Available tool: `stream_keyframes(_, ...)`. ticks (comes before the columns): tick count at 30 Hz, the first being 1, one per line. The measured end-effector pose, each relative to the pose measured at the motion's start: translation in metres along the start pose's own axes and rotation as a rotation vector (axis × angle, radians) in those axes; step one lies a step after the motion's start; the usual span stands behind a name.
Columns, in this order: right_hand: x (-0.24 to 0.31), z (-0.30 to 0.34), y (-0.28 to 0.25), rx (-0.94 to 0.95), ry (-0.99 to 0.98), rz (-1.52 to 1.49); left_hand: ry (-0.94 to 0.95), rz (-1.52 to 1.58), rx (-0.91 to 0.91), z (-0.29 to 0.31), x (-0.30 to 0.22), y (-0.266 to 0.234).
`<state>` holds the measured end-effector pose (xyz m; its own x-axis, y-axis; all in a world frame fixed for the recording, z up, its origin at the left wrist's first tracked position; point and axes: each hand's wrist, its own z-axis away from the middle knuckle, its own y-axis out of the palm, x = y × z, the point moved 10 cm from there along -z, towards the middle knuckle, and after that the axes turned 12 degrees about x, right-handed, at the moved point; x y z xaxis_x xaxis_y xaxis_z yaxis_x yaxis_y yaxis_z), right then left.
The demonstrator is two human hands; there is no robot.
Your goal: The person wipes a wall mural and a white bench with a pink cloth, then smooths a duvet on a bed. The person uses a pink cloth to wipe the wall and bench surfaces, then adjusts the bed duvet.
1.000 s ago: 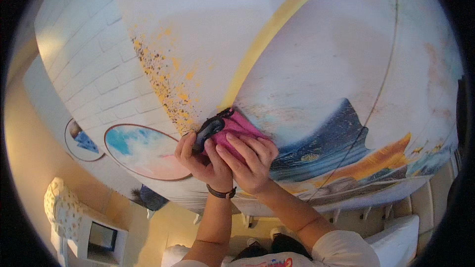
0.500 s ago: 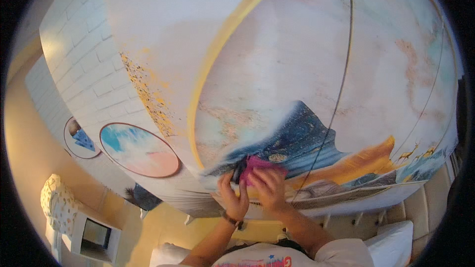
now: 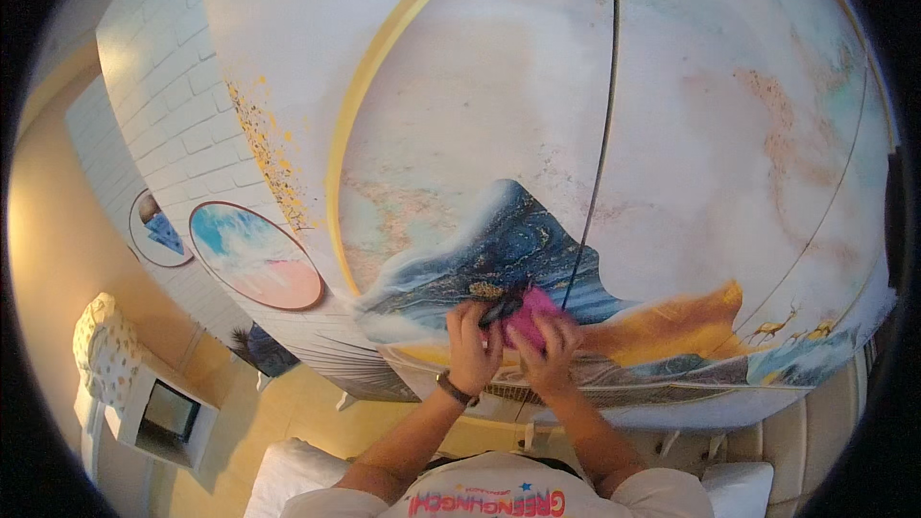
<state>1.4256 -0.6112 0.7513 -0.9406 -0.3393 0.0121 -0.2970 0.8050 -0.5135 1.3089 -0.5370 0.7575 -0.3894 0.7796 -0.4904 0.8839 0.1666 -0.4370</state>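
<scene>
In front of my chest, both hands are raised before a large panel printed with a gold ring, blue mountains and orange hills (image 3: 460, 134). My right hand (image 3: 547, 350) grips a bright pink, bunched cloth-like piece (image 3: 526, 319). Fingers curled, my left hand (image 3: 472, 343) holds a dark, crumpled thing (image 3: 501, 307) whose kind I cannot make out. The two pieces touch, and may be parts of one item. Whether they touch the panel is unclear. A dark band circles my left wrist.
A dark vertical seam (image 3: 602, 134) splits the panel. Leftward are a brick-patterned surface (image 3: 182, 115) and a printed oval picture (image 3: 257, 255). A white cabinet (image 3: 182, 449) with a dotted cloth (image 3: 106, 364) stands lower left. White pillows (image 3: 293, 470) lie near me.
The view has shifted, so the panel's print sits further left. Both hands, still together on the pink and dark pieces, now lie closer to the seam.
</scene>
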Motion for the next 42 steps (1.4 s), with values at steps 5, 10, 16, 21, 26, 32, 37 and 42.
stream_keyframes(5,-0.009,0.089,0.058,0.35,-0.038,-0.007,-0.174,0.031,0.227,0.066,0.041,0.048)
stream_keyframes(10,-0.005,-0.002,-0.004,0.066,-0.055,-0.112,-0.109,0.006,-0.014,0.016,0.01,0.008)
stream_keyframes(16,0.008,-0.11,-0.052,-0.254,-0.098,-0.081,-0.005,-0.01,-0.352,-0.068,-0.032,-0.068)
stream_keyframes(21,0.037,-0.059,0.021,-0.128,-0.182,-0.055,-0.138,-0.125,-0.315,-0.017,0.022,-0.067)
stream_keyframes(26,0.057,0.057,0.125,0.305,-0.282,-0.024,-0.413,-0.101,-0.077,0.101,0.136,-0.014)
stream_keyframes(32,0.067,0.107,0.178,0.55,-0.243,-0.172,-0.601,-0.137,-0.01,0.162,0.19,-0.001)
stream_keyframes(37,0.099,-0.009,0.135,0.381,-0.222,-0.256,-0.512,-0.238,-0.29,0.097,0.16,-0.079)
stream_keyframes(42,0.123,-0.056,0.127,0.216,-0.287,-0.287,-0.459,0.394,-0.74,0.071,0.172,-0.123)
